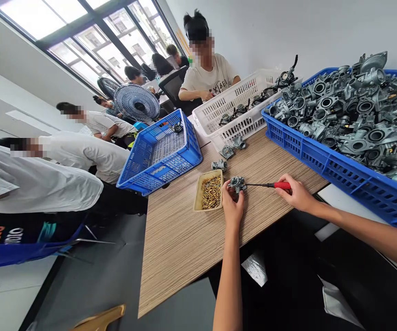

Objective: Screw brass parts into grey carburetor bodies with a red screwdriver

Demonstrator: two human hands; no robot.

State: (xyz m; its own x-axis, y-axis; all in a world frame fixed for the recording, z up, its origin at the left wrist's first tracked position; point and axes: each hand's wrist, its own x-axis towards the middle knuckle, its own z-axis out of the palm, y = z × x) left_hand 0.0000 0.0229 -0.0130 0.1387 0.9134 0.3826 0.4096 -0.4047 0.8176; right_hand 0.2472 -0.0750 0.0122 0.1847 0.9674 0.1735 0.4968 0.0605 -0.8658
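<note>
My left hand (233, 202) grips a grey metal carburetor body (237, 184) just above the wooden table (181, 239). In my right hand (296, 194) is a screwdriver (282, 185) with a red handle, its dark shaft pointing left. The shaft's tip meets the right side of the carburetor body; exactly where it enters is too small to tell. Beside my left hand stands a small cream tub (197, 202) filled with brass jets (212, 192). Behind the tub lies another carburetor body (219, 165), with two more farther back near the white crate.
A blue crate (298, 142) heaped with carburetor bodies stands at the right. The white crate (233, 133) at the back holds several black-fitted carburetors. Another blue crate (163, 172) sits at the left table edge. A co-worker (208, 73) sits across; others and a fan (136, 102) are farther left.
</note>
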